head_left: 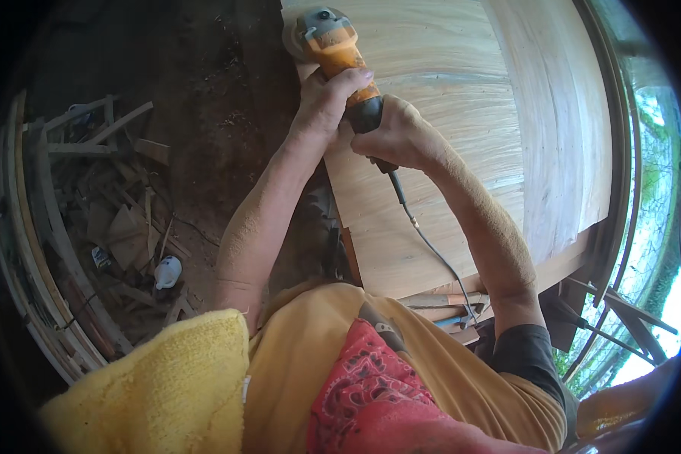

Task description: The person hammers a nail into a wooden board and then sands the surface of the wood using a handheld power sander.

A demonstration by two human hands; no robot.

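An orange angle grinder (340, 57) with a grey head lies across the upper middle of the view. My left hand (328, 101) wraps its orange body just behind the head. Around the black rear handle (366, 116) my right hand (402, 130) is closed. The blurred disc (291, 38) is at the left edge of a wooden panel (431, 193); whether it touches the wood I cannot tell. From the handle a dark power cord (431, 244) trails over the panel toward me. Pale dust coats both forearms.
Wood scraps (127, 227) and a white plastic jug (168, 272) litter the dark floor at left. Long boards (51, 244) line the far left. Close to my body, a blue-handled tool (451, 321) lies beside the panel's near edge. A yellow towel (164, 380) hangs from my shoulder.
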